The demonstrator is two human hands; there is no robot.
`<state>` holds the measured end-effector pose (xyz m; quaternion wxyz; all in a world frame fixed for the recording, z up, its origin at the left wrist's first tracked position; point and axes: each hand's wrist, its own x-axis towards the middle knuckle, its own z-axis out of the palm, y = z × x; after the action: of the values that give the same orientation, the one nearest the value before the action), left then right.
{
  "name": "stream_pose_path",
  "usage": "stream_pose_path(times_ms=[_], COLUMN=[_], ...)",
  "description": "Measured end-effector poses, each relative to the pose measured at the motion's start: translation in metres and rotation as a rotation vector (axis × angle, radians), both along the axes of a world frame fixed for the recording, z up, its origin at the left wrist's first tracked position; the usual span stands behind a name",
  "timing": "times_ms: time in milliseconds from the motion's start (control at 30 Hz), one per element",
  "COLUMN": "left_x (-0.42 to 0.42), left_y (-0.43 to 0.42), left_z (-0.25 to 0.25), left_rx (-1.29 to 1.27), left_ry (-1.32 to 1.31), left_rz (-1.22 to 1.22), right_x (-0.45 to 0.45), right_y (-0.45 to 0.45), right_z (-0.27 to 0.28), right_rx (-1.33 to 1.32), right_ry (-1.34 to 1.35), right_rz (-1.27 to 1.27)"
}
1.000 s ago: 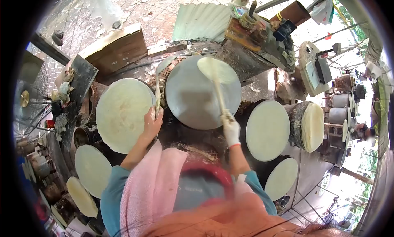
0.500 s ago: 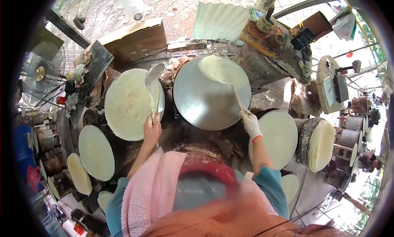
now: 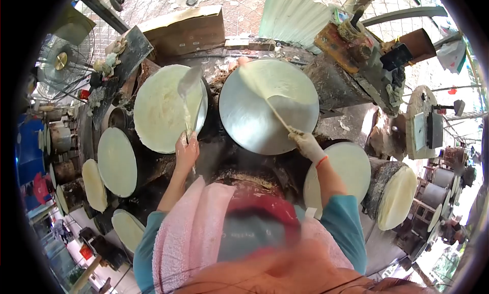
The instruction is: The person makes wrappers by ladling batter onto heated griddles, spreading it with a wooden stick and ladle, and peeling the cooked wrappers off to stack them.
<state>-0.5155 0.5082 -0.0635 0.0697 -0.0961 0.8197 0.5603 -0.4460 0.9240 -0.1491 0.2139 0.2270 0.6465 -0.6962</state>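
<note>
Bare and closed, my left hand grips the handle of a metal ladle coated in pale batter. The ladle's bowl is over the right part of a round griddle covered by a pale sheet. My right hand, in a whitish glove, is closed around a thin stick that reaches over the middle round griddle. Wet batter covers the griddle's upper and right part, and its lower left is bare shiny metal. The stick's far end is blurred at the batter's left edge.
More pale-covered round griddles stand on the left and right. A fan is at the far left, a cardboard box behind the left griddle. A cluttered stand rises at the back right, beside a corrugated sheet.
The batter on the middle griddle has spread from a small patch over its upper and right part. The stick's far end has swung left. The ladle has moved over the left griddle. The view has shifted.
</note>
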Motion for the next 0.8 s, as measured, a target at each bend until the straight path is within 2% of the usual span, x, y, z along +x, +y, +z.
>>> stream_pose_path(times_ms=[67,133,167,200,233,267,333,367,400,467,533,567,600,667,800], left_x=[0.008,0.015,0.015,0.017,0.020,0.026,0.044,0.052,0.061,0.069,0.060,0.052,0.043,0.023,-0.019], left_y=[-0.009,-0.016,-0.016,-0.014,-0.010,-0.018,-0.039,-0.043,-0.047,-0.040,-0.044,-0.041,-0.037,-0.030,-0.002], left_z=[-0.010,-0.016,-0.008,0.002,0.015,0.005,-0.021,-0.025,-0.029,-0.009,-0.010,-0.012,-0.014,-0.031,-0.042], left_rx=[-0.147,-0.268,-0.332,-0.394,-0.366,-0.449,-0.537,-0.542,-0.547,-0.478,-0.517,-0.502,-0.487,-0.545,-0.559], left_ry=[0.031,0.104,0.133,0.161,0.071,0.164,0.278,0.299,0.320,0.176,0.031,0.031,0.030,0.223,0.142], left_rz=[-0.025,-0.041,-0.053,-0.067,-0.068,-0.118,-0.150,-0.133,-0.116,-0.008,-0.062,-0.067,-0.071,-0.131,-0.215], right_x=[0.004,-0.018,-0.022,-0.040,-0.046,-0.048,-0.042,-0.030,-0.024,-0.018,-0.042,-0.061,-0.070,-0.077,-0.037], right_y=[0.014,0.038,0.070,0.057,0.058,0.059,0.040,0.040,0.034,0.064,0.080,0.074,0.074,0.054,0.055], right_z=[0.011,0.043,0.007,0.054,0.043,0.033,0.065,0.044,0.058,0.010,0.007,0.053,0.028,0.072,0.079], right_rx=[0.008,0.346,0.297,0.454,0.325,0.197,0.208,0.105,0.050,0.049,0.257,0.327,0.270,0.245,0.162], right_ry=[-0.036,0.021,0.028,0.021,0.031,0.043,-0.123,-0.182,-0.197,-0.151,0.166,-0.084,0.133,-0.085,-0.225], right_rz=[0.080,0.153,0.090,0.081,0.103,0.118,0.355,0.294,0.246,0.245,0.232,0.231,0.167,0.360,0.425])
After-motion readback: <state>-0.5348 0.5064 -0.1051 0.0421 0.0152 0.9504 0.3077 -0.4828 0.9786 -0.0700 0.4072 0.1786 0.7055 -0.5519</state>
